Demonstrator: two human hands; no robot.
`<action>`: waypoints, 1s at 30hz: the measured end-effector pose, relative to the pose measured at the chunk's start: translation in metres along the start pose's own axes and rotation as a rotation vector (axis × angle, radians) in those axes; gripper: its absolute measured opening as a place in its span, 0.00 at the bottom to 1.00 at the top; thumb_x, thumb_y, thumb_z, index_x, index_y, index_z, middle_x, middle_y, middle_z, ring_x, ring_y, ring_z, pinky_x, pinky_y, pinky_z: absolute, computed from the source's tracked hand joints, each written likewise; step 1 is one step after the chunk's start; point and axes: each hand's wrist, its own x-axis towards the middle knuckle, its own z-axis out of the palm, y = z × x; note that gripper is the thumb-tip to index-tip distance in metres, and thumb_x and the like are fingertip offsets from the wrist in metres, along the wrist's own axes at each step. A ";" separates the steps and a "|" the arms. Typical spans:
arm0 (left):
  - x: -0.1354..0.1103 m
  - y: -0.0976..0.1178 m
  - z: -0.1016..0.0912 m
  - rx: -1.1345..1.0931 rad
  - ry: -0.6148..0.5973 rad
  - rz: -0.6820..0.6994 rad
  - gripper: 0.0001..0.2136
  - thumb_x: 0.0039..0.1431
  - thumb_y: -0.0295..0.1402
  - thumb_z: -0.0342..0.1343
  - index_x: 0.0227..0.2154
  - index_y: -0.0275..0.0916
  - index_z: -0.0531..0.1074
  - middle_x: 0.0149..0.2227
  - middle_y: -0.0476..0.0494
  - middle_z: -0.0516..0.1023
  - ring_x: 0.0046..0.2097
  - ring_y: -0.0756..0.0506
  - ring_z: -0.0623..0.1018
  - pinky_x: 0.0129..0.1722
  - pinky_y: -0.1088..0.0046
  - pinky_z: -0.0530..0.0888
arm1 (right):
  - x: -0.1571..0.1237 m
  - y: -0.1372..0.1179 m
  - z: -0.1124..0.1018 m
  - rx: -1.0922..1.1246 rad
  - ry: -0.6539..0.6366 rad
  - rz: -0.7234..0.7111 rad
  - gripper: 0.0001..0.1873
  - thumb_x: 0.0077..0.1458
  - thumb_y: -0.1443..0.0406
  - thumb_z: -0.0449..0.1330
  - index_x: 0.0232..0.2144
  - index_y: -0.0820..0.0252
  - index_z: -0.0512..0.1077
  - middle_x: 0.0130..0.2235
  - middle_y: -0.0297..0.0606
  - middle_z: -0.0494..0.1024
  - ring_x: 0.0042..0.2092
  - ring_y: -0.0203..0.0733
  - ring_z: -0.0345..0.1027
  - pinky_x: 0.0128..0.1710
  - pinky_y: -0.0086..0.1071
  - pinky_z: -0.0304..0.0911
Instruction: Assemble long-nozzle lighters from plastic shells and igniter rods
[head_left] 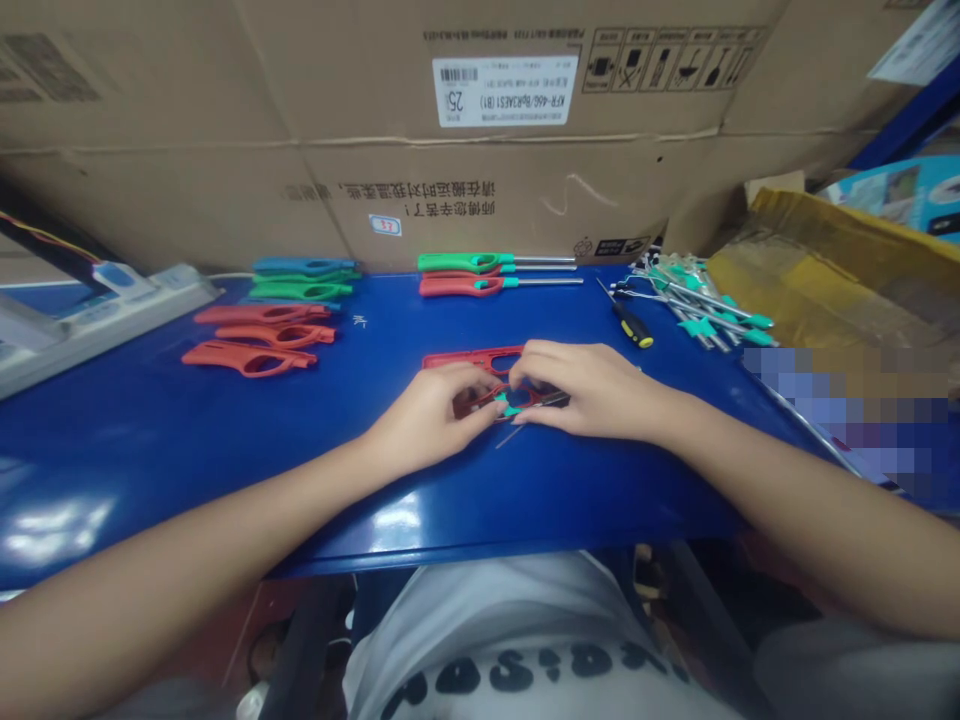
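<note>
Both hands work at the middle of the blue workbench (225, 470). My left hand (431, 415) and my right hand (585, 388) grip a red plastic utility-lighter handle shell (469, 360) lying flat, their fingers covering much of it. A small teal part (511, 410) shows between my fingers, inside the shell. A thin metal pin (510, 436) sticks out below, near my right fingertips. Orange-red shells (251, 358) lie to the left, and several metal lighter nozzles with teal parts (697, 305) lie to the right.
Blue and green shells (304, 285) lie at the back left, and assembled lighters (480, 272) at the back middle. A black-and-yellow screwdriver (632, 326) sits back right. Cardboard cartons (375, 130) stand behind the bench, and a white power strip (105, 325) sits at its left.
</note>
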 end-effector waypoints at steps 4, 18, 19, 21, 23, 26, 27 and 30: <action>-0.002 0.001 -0.003 0.012 0.011 0.021 0.10 0.62 0.35 0.60 0.42 0.36 0.78 0.35 0.46 0.80 0.31 0.50 0.75 0.31 0.74 0.70 | -0.002 0.003 -0.008 -0.014 -0.011 -0.052 0.19 0.60 0.54 0.65 0.49 0.55 0.70 0.48 0.40 0.77 0.44 0.44 0.72 0.37 0.31 0.60; -0.002 -0.001 -0.003 0.048 0.040 0.117 0.11 0.64 0.36 0.60 0.45 0.37 0.80 0.40 0.45 0.84 0.37 0.47 0.81 0.37 0.73 0.74 | -0.006 0.008 -0.009 -0.066 -0.075 -0.106 0.18 0.63 0.60 0.61 0.54 0.57 0.73 0.50 0.42 0.80 0.50 0.47 0.75 0.46 0.36 0.66; -0.002 -0.002 -0.003 0.070 0.045 0.147 0.11 0.65 0.36 0.59 0.46 0.37 0.80 0.41 0.44 0.84 0.38 0.47 0.81 0.38 0.73 0.75 | -0.006 0.009 -0.010 -0.059 -0.079 -0.101 0.18 0.62 0.61 0.61 0.54 0.57 0.73 0.50 0.42 0.80 0.50 0.47 0.74 0.46 0.36 0.66; -0.003 -0.004 -0.003 0.123 0.056 0.183 0.13 0.66 0.36 0.58 0.49 0.38 0.79 0.44 0.42 0.84 0.41 0.45 0.82 0.41 0.71 0.76 | -0.007 0.012 -0.012 -0.044 -0.088 -0.094 0.20 0.62 0.62 0.61 0.56 0.55 0.73 0.51 0.42 0.80 0.50 0.47 0.74 0.46 0.36 0.66; -0.003 -0.005 -0.004 0.187 0.066 0.186 0.14 0.67 0.38 0.57 0.51 0.39 0.78 0.45 0.41 0.83 0.44 0.43 0.82 0.42 0.70 0.76 | -0.008 0.015 -0.014 -0.022 -0.099 -0.080 0.21 0.60 0.64 0.61 0.56 0.55 0.73 0.50 0.41 0.80 0.49 0.46 0.74 0.45 0.35 0.66; -0.003 -0.004 -0.008 0.248 0.059 0.152 0.16 0.67 0.42 0.56 0.50 0.39 0.79 0.43 0.41 0.83 0.42 0.44 0.81 0.37 0.72 0.76 | -0.008 0.022 -0.020 0.031 -0.116 -0.026 0.13 0.60 0.63 0.61 0.47 0.58 0.77 0.42 0.40 0.81 0.42 0.44 0.74 0.41 0.34 0.65; -0.003 -0.003 -0.011 0.253 0.045 0.137 0.16 0.67 0.42 0.56 0.50 0.39 0.79 0.42 0.41 0.83 0.41 0.44 0.81 0.36 0.72 0.76 | -0.008 0.025 -0.022 0.054 -0.126 -0.008 0.10 0.60 0.63 0.61 0.42 0.59 0.78 0.40 0.40 0.80 0.41 0.43 0.73 0.40 0.33 0.64; -0.002 -0.001 -0.023 0.266 -0.031 0.106 0.15 0.66 0.42 0.57 0.48 0.40 0.80 0.42 0.43 0.83 0.39 0.45 0.81 0.35 0.72 0.75 | -0.007 0.030 -0.026 0.129 -0.152 0.034 0.10 0.62 0.60 0.61 0.35 0.60 0.79 0.36 0.39 0.79 0.38 0.41 0.71 0.39 0.33 0.63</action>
